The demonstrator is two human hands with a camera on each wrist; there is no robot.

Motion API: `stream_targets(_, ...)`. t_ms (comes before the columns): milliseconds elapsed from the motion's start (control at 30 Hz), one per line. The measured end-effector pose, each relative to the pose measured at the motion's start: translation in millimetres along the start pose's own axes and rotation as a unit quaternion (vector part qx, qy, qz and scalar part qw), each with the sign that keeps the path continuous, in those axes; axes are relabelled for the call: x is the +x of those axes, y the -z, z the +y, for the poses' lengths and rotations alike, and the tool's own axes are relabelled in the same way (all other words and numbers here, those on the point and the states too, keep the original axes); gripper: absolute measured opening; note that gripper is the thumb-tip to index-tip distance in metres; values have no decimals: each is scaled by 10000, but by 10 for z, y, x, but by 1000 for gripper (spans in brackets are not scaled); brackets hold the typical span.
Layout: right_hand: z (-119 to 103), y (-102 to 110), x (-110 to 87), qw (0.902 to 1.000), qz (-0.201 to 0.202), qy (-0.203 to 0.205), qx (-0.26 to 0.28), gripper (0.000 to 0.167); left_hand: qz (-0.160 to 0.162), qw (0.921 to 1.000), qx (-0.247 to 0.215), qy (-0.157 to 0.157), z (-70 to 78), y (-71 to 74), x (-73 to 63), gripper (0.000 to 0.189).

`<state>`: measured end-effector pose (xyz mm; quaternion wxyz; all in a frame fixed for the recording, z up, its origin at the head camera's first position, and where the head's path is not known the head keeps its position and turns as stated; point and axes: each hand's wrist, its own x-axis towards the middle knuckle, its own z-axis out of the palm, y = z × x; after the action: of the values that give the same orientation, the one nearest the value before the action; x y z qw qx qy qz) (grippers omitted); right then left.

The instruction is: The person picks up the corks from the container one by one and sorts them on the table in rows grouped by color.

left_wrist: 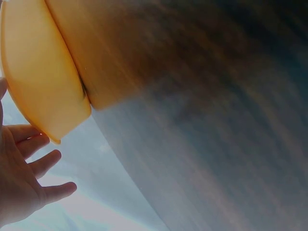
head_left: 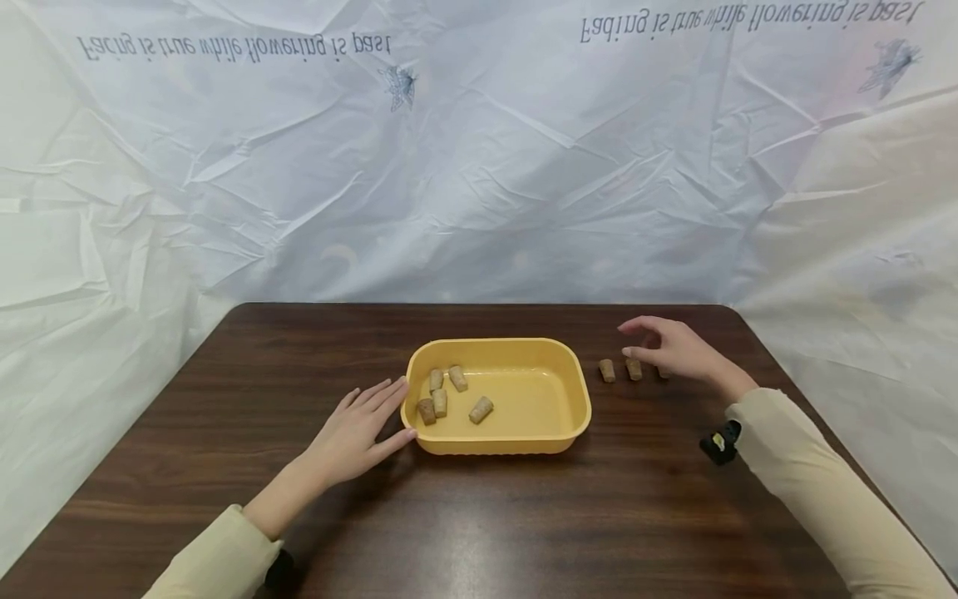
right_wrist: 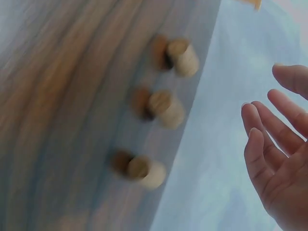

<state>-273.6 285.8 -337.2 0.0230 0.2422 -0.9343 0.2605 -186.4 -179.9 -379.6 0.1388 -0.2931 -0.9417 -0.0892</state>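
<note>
A yellow tray [head_left: 527, 444] stands on the table with several cork stoppers, one of them a pale cork [head_left: 481, 409], lying toward its left side. My left hand [head_left: 364, 430] is spread at the tray's left end, fingertips and thumb right at the rim. In the left wrist view that hand [left_wrist: 24, 171] shows straight fingers beside the tray wall [left_wrist: 43, 67]. To the right of the tray three corks stand in a row, among them the nearest cork [head_left: 607, 371]. Over this row hovers my right hand [head_left: 677, 348], fingers loosely bent and holding nothing; it partly covers the rightmost cork [head_left: 663, 373].
The dark wooden table [head_left: 479, 516] extends in front of the tray. White printed sheeting [head_left: 479, 183] hangs behind it and along both sides. A small black device [head_left: 721, 443] is strapped at the right sleeve.
</note>
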Motion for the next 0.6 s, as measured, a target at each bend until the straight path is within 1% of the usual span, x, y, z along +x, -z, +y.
stream_targets(233, -270, -48, 160, 9981, -315, 497, 160, 35, -15, 10000, -52, 9, 12, 6, 7, 67)
stream_targets(400, -434, -77, 297, 9959, -502, 722, 209, 34, -43, 10000, -59, 48, 17, -1, -2, 68)
stream_targets(467, -506, -81, 354, 9946, -603, 805, 258, 34, -35, 10000, -54, 57, 18, -3, -4, 68)
stream_targets(600, -657, -95, 475, 9901, -787, 1128, 266, 34, -5, 10000, -57, 58, 19, 3, -2, 67)
